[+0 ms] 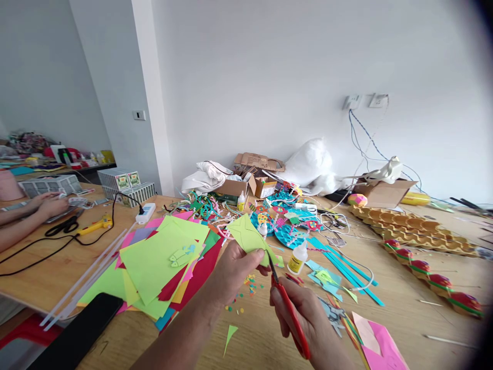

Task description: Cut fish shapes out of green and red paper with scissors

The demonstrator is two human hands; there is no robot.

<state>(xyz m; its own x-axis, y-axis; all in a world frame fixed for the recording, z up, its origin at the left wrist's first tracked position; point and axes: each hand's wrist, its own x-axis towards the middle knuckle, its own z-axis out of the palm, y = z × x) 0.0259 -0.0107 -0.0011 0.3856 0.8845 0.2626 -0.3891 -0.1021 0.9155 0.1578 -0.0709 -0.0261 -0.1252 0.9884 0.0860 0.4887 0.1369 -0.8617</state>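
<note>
Pinched between thumb and fingers of my left hand (241, 264) is a piece of lime-green paper (244, 231) with pencil lines on it. My right hand (298, 306) grips red-handled scissors (290, 313), whose blades meet the paper's right edge beside my left thumb. How far the blades are apart is hard to make out. A small green paper scrap (230, 336) lies on the table below my hands. To the left spreads a pile of coloured paper sheets (150, 262), with small cut-out fish shapes (181, 257) on top.
A glue bottle (298, 257) stands just beyond my right hand. Blue paper strips (346, 272), an egg-carton tray (416, 231) and painted carton cups (441, 285) lie to the right. A black phone (88, 324) rests at the near left. Another person's hands (50, 203) work at the far left.
</note>
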